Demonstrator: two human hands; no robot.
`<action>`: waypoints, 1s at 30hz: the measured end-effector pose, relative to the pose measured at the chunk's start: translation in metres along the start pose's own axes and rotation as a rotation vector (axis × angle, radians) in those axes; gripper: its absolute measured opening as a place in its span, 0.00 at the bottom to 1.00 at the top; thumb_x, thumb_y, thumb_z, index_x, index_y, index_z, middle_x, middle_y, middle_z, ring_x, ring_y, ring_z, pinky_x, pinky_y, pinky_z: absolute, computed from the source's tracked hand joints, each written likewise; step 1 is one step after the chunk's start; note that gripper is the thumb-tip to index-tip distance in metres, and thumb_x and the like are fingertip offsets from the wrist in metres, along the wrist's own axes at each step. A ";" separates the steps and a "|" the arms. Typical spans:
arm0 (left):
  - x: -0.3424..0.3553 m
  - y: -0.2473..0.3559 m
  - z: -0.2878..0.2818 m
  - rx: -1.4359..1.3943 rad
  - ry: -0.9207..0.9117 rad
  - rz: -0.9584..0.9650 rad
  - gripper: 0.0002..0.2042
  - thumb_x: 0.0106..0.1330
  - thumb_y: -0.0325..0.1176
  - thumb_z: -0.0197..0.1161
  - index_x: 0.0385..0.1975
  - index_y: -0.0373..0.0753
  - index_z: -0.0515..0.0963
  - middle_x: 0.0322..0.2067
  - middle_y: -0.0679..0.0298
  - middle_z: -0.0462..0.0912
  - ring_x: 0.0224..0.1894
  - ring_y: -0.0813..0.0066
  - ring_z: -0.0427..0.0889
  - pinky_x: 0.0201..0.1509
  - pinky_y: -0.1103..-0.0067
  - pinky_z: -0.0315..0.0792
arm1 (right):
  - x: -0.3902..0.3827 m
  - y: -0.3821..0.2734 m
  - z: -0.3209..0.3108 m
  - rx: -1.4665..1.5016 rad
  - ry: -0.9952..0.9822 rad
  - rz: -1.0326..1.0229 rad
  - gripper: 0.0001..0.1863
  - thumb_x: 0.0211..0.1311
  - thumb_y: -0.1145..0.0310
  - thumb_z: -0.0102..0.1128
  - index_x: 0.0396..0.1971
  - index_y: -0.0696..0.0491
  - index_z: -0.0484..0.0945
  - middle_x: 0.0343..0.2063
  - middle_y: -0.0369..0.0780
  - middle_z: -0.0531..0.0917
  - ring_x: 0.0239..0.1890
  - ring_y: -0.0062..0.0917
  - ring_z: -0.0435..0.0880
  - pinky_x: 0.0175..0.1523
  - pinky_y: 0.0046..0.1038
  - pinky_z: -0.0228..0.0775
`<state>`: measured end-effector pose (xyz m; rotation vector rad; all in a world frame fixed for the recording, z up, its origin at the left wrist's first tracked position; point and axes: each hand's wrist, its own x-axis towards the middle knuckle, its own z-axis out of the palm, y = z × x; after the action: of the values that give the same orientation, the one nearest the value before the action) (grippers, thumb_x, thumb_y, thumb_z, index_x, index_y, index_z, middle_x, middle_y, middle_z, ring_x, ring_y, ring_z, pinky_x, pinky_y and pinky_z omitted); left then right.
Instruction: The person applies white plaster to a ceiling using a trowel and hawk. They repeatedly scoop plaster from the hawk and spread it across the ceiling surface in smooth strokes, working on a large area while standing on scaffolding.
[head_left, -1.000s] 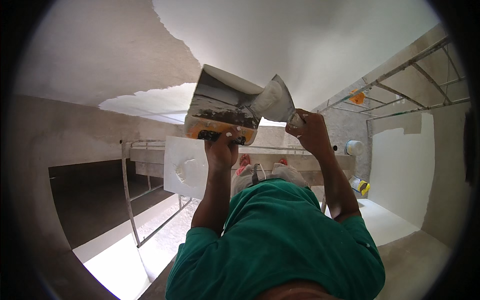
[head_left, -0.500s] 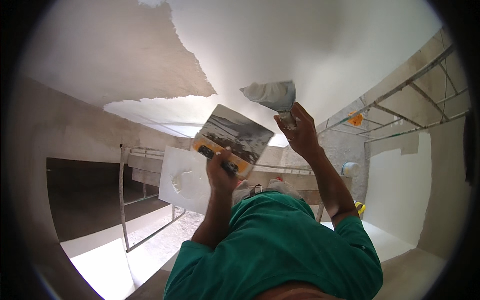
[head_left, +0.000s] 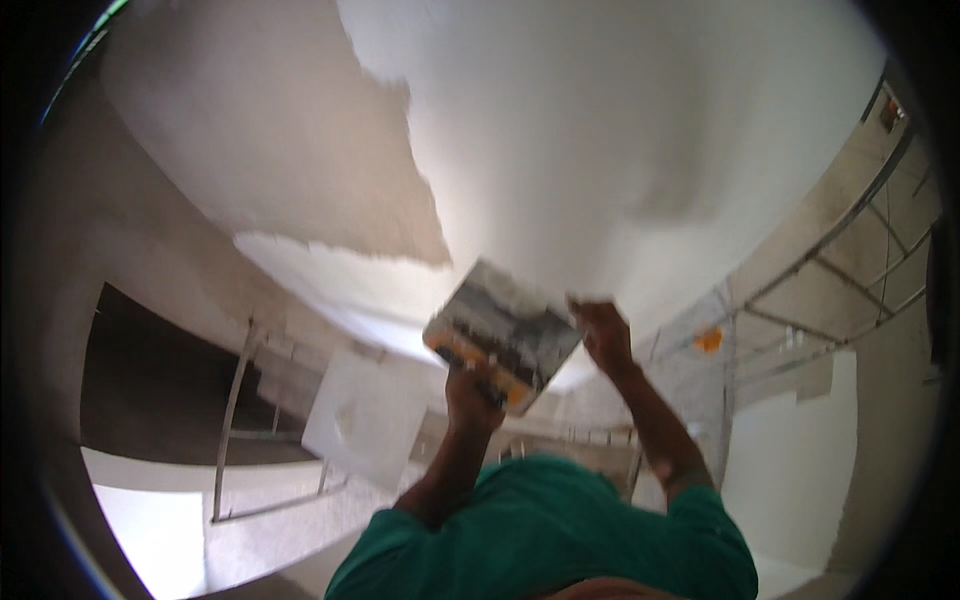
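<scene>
My left hand is closed round the handle of a wide, square steel trowel. Its face, smeared with grey and whitish compound, is turned toward me, and the handle side is orange and black. At the trowel's upper right edge is my right hand, its fingers closed on a putty knife. The knife's blade is blurred and hard to tell from the trowel behind it. Above both tools spreads the ceiling, coated white, with a ragged-edged beige patch to the left.
A white board with a lump of compound lies at the left, beside a metal scaffold frame. More scaffold rails run along the right, near an orange thing. A dark opening shows in the left wall.
The putty knife, raised earlier with white compound on its blade, has come down to the trowel's edge. The trowel sits lower and further right in view, and the whole view has shifted.
</scene>
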<state>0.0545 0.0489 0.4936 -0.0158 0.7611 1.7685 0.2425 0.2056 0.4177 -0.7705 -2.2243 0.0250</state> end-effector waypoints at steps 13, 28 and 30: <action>0.046 -0.034 -0.034 0.203 -0.238 0.128 0.25 0.51 0.17 0.62 0.51 0.32 0.65 0.43 0.58 0.75 0.47 0.67 0.77 0.52 0.73 0.73 | -0.054 -0.017 -0.085 0.328 -0.433 0.690 0.18 0.46 0.63 0.69 0.35 0.59 0.81 0.22 0.47 0.82 0.23 0.33 0.80 0.34 0.32 0.73; 0.043 -0.055 -0.012 1.681 -0.899 0.952 0.25 0.55 0.22 0.62 0.56 0.44 0.72 0.54 0.59 0.76 0.56 0.60 0.75 0.57 0.71 0.74 | -0.087 0.026 -0.103 0.067 -0.406 0.381 0.27 0.39 0.60 0.75 0.42 0.54 0.81 0.31 0.47 0.84 0.34 0.38 0.83 0.43 0.34 0.75; 0.069 -0.048 -0.038 1.593 -0.880 0.897 0.24 0.55 0.20 0.59 0.54 0.42 0.73 0.52 0.58 0.77 0.56 0.61 0.75 0.58 0.72 0.72 | -0.085 0.030 -0.093 0.112 -0.344 0.321 0.28 0.38 0.58 0.74 0.42 0.54 0.80 0.31 0.46 0.83 0.34 0.40 0.82 0.44 0.36 0.74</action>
<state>0.0586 0.0955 0.4143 2.2407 1.3440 1.1506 0.3658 0.1642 0.4194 -1.1207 -2.3652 0.4661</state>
